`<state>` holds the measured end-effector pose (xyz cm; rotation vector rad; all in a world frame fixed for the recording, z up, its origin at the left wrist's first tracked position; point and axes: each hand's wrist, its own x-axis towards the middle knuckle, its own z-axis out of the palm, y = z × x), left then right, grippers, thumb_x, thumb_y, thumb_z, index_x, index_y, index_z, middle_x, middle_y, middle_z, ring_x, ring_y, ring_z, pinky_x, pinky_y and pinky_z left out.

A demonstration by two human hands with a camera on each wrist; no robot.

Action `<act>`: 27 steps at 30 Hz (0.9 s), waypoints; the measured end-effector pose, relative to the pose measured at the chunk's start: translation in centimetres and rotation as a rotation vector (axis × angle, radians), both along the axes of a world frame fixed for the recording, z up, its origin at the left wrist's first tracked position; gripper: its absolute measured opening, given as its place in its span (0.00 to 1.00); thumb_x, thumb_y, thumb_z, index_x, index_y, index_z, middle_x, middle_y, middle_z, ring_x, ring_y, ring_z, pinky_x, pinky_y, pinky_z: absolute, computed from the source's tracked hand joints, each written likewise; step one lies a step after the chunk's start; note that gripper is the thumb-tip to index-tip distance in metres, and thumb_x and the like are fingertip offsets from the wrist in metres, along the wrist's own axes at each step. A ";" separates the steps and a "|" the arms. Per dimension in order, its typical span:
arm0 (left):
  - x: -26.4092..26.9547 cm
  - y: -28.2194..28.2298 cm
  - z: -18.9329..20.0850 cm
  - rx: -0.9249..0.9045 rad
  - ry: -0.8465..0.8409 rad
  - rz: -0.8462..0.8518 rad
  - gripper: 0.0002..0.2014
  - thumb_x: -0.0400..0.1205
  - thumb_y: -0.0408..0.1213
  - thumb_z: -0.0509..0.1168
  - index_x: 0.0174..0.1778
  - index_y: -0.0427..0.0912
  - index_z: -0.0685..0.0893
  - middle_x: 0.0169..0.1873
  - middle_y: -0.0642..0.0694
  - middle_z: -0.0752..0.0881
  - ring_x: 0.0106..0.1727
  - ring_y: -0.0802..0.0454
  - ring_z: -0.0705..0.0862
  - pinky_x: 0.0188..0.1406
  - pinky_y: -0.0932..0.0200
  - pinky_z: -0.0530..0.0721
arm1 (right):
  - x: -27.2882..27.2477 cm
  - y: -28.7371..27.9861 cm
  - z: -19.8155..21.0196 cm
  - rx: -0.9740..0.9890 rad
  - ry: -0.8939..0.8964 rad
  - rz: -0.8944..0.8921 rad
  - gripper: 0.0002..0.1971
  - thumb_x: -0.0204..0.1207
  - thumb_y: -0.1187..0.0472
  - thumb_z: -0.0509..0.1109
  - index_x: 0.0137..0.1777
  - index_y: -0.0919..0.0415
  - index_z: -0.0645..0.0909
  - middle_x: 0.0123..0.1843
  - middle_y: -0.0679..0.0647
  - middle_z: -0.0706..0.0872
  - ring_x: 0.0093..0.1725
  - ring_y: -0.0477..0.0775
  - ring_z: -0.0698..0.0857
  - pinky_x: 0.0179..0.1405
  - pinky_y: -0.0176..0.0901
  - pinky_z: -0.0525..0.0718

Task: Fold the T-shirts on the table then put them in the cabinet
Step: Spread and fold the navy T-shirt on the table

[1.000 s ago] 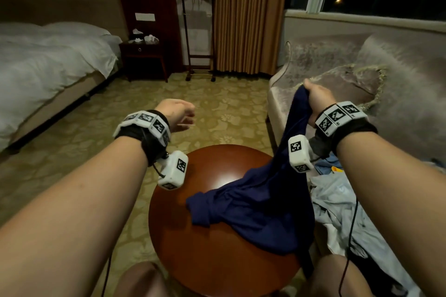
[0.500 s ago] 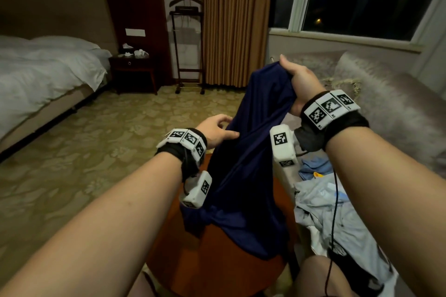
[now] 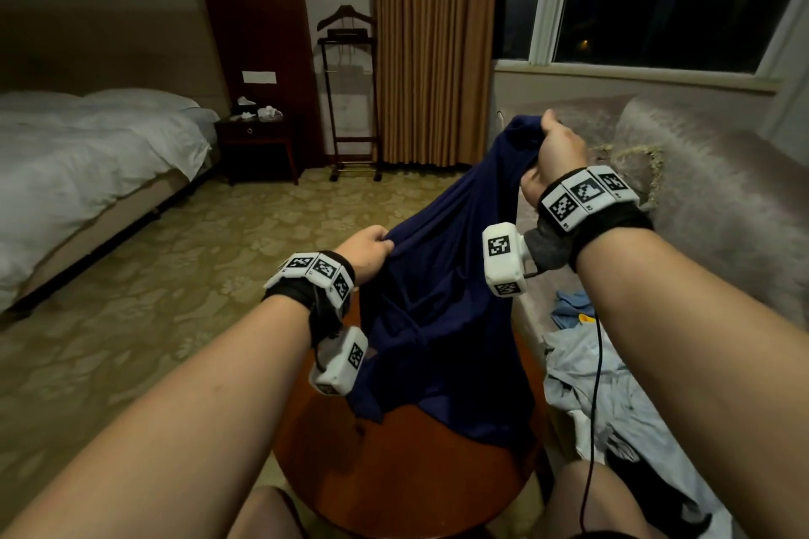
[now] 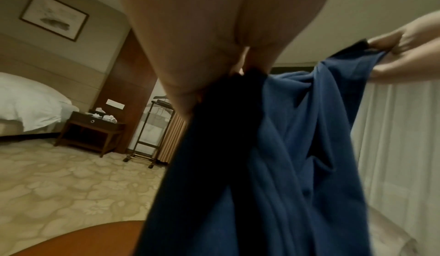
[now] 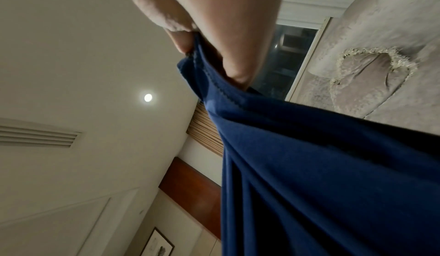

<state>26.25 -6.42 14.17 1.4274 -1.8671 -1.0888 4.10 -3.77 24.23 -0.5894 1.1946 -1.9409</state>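
A navy blue T-shirt (image 3: pixel 442 306) hangs in the air over the round wooden table (image 3: pixel 394 481), its lower end draped on the tabletop. My right hand (image 3: pixel 552 144) grips the shirt's top edge high up near the sofa; in the right wrist view the fingers (image 5: pixel 188 42) pinch a stitched hem of the T-shirt (image 5: pixel 309 166). My left hand (image 3: pixel 370 247) pinches a lower edge of the cloth, left of the right hand. The left wrist view shows the T-shirt (image 4: pixel 285 147) bunched under my left hand (image 4: pixel 240 70), with my right hand (image 4: pixel 402 49) at its far corner.
More crumpled clothes (image 3: pixel 613 398), pale and light blue, lie on the grey sofa (image 3: pixel 722 197) at the right. A bed (image 3: pixel 79 162), a nightstand (image 3: pixel 258 144) and a valet stand (image 3: pixel 350 101) stand across the patterned carpet at the left and back.
My left hand reached in from the left and took hold of the shirt's edge. The right hand lifted the shirt higher off the table, and the cloth is now stretched between both hands.
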 end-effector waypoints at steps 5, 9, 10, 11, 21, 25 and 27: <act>1.1 0.9 1.4 -0.060 -0.153 -0.018 0.13 0.76 0.25 0.68 0.54 0.42 0.80 0.46 0.46 0.83 0.48 0.48 0.82 0.47 0.58 0.79 | 0.0 0.2 -0.3 0.111 0.231 -0.058 0.25 0.87 0.52 0.53 0.74 0.71 0.70 0.73 0.66 0.77 0.70 0.63 0.78 0.62 0.49 0.79; 2.1 0.9 0.9 -0.081 -0.260 0.022 0.12 0.77 0.24 0.63 0.51 0.45 0.80 0.45 0.43 0.85 0.46 0.46 0.84 0.42 0.58 0.81 | 0.0 0.9 0.0 0.151 0.310 -0.108 0.25 0.87 0.50 0.51 0.74 0.69 0.70 0.72 0.65 0.77 0.71 0.63 0.77 0.68 0.51 0.77; 2.3 0.9 0.8 -0.079 -0.283 0.044 0.11 0.77 0.24 0.63 0.49 0.45 0.81 0.46 0.41 0.86 0.46 0.45 0.85 0.44 0.56 0.82 | -0.1 1.0 0.0 0.163 0.328 -0.121 0.25 0.87 0.50 0.51 0.74 0.69 0.71 0.72 0.65 0.77 0.71 0.63 0.77 0.70 0.51 0.77; 2.5 0.9 0.6 -0.084 -0.308 0.068 0.10 0.76 0.25 0.63 0.46 0.44 0.82 0.45 0.40 0.87 0.47 0.43 0.85 0.45 0.56 0.83 | -0.3 1.0 0.1 0.173 0.338 -0.143 0.25 0.87 0.50 0.51 0.74 0.68 0.71 0.73 0.64 0.76 0.72 0.63 0.76 0.71 0.51 0.75; 5.1 -0.4 -0.3 0.054 -0.351 0.330 0.10 0.82 0.29 0.59 0.44 0.28 0.86 0.40 0.32 0.89 0.40 0.37 0.90 0.41 0.49 0.88 | -2.1 1.1 0.1 0.333 0.412 -0.267 0.22 0.89 0.56 0.46 0.75 0.67 0.70 0.76 0.62 0.73 0.74 0.60 0.72 0.66 0.42 0.68; 5.6 -0.8 0.4 0.210 -0.065 0.302 0.13 0.84 0.36 0.59 0.50 0.28 0.83 0.40 0.31 0.88 0.41 0.35 0.89 0.40 0.43 0.90 | -2.3 1.6 -0.8 0.464 0.652 -0.187 0.24 0.89 0.57 0.43 0.76 0.67 0.68 0.75 0.63 0.73 0.74 0.61 0.72 0.69 0.46 0.70; 5.4 0.5 1.7 0.296 0.206 0.266 0.10 0.87 0.36 0.57 0.44 0.36 0.79 0.35 0.38 0.86 0.34 0.44 0.86 0.26 0.57 0.88 | -2.5 2.0 -0.7 0.531 0.749 -0.170 0.23 0.88 0.59 0.45 0.76 0.70 0.67 0.75 0.66 0.73 0.73 0.64 0.73 0.69 0.50 0.71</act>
